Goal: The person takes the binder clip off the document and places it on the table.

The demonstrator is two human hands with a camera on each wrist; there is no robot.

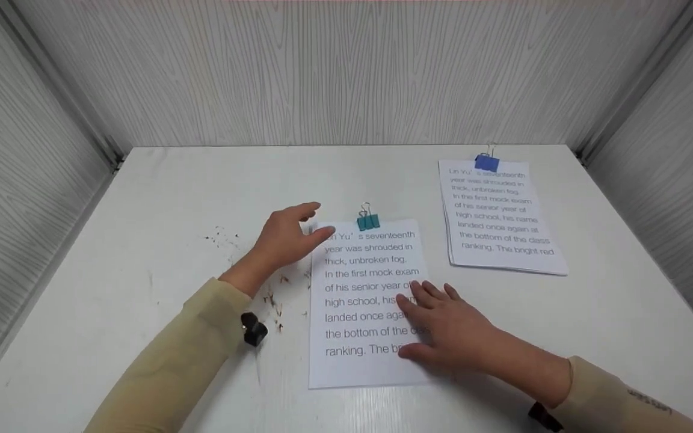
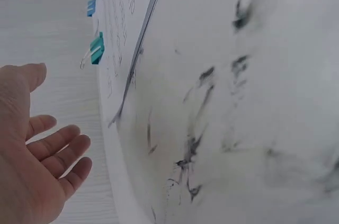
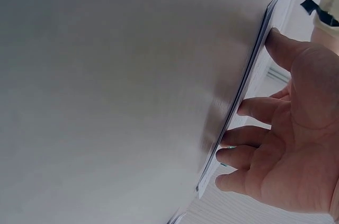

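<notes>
In the head view, a teal binder clip grips the top edge of a paper stack, which lies on the white table on the near side of that clip; the left hand is just left of the clip, thumb and forefinger wide apart with nothing between them; whether its thumb touches the stack's corner, I cannot tell; the right hand is nearer and to the right of the clip, fingers spread over the stack's right edge; farther back and right of the clip, a second stack carries a blue binder clip; dark marks speckle the table, left of and nearer than the teal clip.

In the left wrist view, the left hand's palm shows, fingers loosely bent and apart, holding nothing.

In the right wrist view, the right hand's thumb and some fingertips touch the stack's side edge, spaced widely, without a pinch; a speck of teal shows between the fingers.
</notes>
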